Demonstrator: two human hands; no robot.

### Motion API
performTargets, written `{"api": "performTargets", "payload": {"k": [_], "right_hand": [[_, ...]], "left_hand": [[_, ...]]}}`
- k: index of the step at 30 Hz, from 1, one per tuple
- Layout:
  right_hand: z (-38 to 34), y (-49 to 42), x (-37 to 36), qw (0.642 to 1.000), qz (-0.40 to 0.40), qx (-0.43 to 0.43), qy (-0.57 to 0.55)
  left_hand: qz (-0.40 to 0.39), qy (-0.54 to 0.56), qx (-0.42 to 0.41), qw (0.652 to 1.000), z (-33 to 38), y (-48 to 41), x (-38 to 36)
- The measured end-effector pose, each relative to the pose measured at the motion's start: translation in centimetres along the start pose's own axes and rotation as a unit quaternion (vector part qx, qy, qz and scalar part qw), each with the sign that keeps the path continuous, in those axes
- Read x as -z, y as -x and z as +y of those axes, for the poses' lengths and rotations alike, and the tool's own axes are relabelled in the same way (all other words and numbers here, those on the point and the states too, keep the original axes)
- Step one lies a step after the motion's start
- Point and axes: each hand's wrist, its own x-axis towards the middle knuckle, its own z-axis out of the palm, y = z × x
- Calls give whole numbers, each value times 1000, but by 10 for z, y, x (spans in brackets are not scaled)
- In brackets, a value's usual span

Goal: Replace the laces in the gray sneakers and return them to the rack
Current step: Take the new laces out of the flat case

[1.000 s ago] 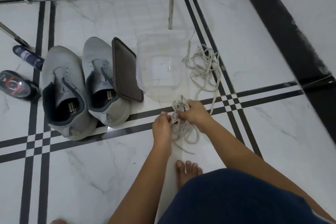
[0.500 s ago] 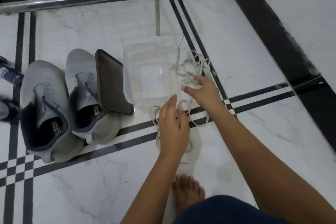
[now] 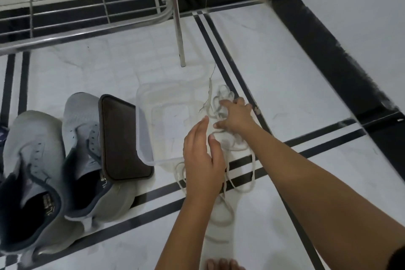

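Over the laces (image 3: pixel 235 144), hands (image 3: pixel 202 160) (image 3: pixel 237 116) seemingly splayed.

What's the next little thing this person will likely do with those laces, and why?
Probably the right hand should curl around the lace pile beside the clear tub and lift a lace free. Its fingers lie spread on the pile, gripping nothing; the left hand is open too, and the gray sneakers show empty eyelets.

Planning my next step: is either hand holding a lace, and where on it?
Nothing held. Right hand lies spread on the lace pile; left hand is open.
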Motion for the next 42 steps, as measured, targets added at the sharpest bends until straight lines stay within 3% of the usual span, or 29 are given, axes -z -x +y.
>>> {"api": "performTargets", "payload": {"k": [4,8,11,14,18,20,23,28,32,37,42], "right_hand": [[3,2,-10,995,26,48,-89],[-2,11,-14,994,51,78,-49],[-8,13,-5,994,53,57,-71],[-20,18,22,982,59,17,-181],[-54,40,68,955,30,45,-291],[-78,57,87,943,7,76,-324],[-117,77,105,919,-25,117,-375],[-164,85,110,864,-64,128,-483],[-166,70,82,891,-13,103,-442],[-141,50,25,946,28,34,-320],[-133,58,15,966,10,66,-248]], "left_hand": [[-10,2,14,1000,1,-6,-1],[5,42,55,998,7,-7,4],[5,126,99,987,11,-13,12],[-21,170,123,977,12,-25,26],[-111,97,84,985,25,-50,50],[-133,26,19,991,39,-68,62],[-143,-60,-59,986,60,-92,81],[-100,-41,-66,992,66,-121,116],[-114,-65,-23,991,45,-129,116],[-181,-80,132,971,4,-124,89],[-177,-104,130,970,-8,-115,91]]}}
